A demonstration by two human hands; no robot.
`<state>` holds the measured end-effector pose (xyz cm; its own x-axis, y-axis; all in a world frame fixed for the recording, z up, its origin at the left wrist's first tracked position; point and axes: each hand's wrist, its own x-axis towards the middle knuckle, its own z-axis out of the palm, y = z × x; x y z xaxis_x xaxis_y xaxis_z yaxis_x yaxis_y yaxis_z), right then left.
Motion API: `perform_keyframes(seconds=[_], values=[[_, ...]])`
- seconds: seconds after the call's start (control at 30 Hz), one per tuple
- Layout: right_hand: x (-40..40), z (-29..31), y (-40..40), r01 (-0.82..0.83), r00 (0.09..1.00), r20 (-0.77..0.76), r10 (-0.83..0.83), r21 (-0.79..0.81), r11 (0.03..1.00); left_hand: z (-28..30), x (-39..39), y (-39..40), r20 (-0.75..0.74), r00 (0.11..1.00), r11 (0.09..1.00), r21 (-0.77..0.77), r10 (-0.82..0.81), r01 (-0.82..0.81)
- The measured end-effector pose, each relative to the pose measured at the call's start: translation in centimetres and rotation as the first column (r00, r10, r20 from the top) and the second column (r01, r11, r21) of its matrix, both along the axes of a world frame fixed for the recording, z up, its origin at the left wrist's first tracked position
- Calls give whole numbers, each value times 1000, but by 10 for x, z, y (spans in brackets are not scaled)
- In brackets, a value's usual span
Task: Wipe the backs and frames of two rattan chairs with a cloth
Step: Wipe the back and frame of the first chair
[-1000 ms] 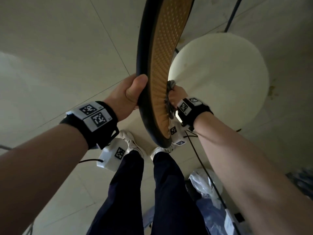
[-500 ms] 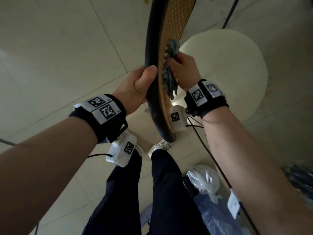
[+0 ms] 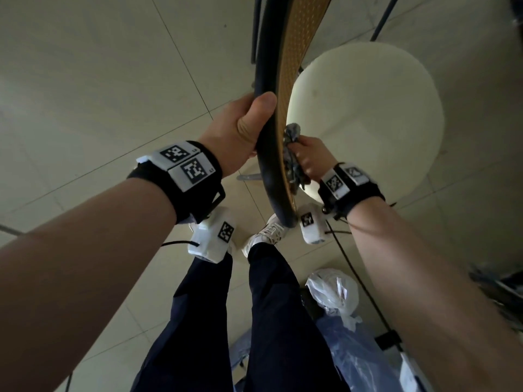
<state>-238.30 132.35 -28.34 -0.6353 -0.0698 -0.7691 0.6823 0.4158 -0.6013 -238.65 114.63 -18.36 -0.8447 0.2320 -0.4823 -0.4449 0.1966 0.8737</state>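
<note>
- Spreading across the whole picture is a pale tiled floor (image 3: 99, 80), seen from above, with thin dark grout lines running slantwise.
- Filling the right of the frame is the chair's round cream seat cushion (image 3: 368, 117), lit brighter than the floor around it.
- Rising from the centre to the top edge is the chair back, seen nearly edge-on: a curved black frame (image 3: 261, 66) on its left and a woven tan rattan panel (image 3: 294, 52) on its right.
- Both bare forearms enter from the lower corners, each wrist wearing a black band with white square-patterned tags, and a small white box hangs under each wrist.
- Dark trouser legs (image 3: 198, 321) run up from the bottom centre to pale shoes just below the frame's lower tip.
- Crumpled clear plastic bags (image 3: 334, 290) lie on the floor at lower right, with bluish plastic sheeting beneath them.
- Left of centre, the left hand (image 3: 240, 131) grips the black frame, its thumb lying along the frame's near edge and its fingers hidden behind.
- Just right of centre, the right hand (image 3: 311, 157) is closed round a bunched grey cloth (image 3: 293, 154), holding it against the seat-side face of the rattan panel low on the chair back.
</note>
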Motion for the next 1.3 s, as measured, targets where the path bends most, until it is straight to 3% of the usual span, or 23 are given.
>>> perform_keyframes(seconds=[0.13,0.37,0.53,0.67,0.83,1.03,1.3], values=[[25,35,-2,-53,986,-156,53,4,999,-2,1,1,-21,999,1000,18,26,-25],[16,124,-27,34,870,-478,-120,-184,982,-1,8,-4,-26,999,999,-38,-33,32],[40,156,-49,-22,767,-642,0,-25,999,-5,8,-24,64,991,988,-89,-117,123],[70,158,-49,-70,693,-682,232,257,964,-9,14,-39,85,995,995,-74,-54,60],[45,165,-63,-65,645,-692,325,374,925,-14,15,-58,4,992,952,-280,-126,122],[-29,165,-72,-68,662,-620,420,509,858,-11,8,-60,28,992,945,-303,-124,127],[34,160,-61,-101,624,-680,384,417,903,-7,-9,-59,-10,975,913,-354,-221,204]])
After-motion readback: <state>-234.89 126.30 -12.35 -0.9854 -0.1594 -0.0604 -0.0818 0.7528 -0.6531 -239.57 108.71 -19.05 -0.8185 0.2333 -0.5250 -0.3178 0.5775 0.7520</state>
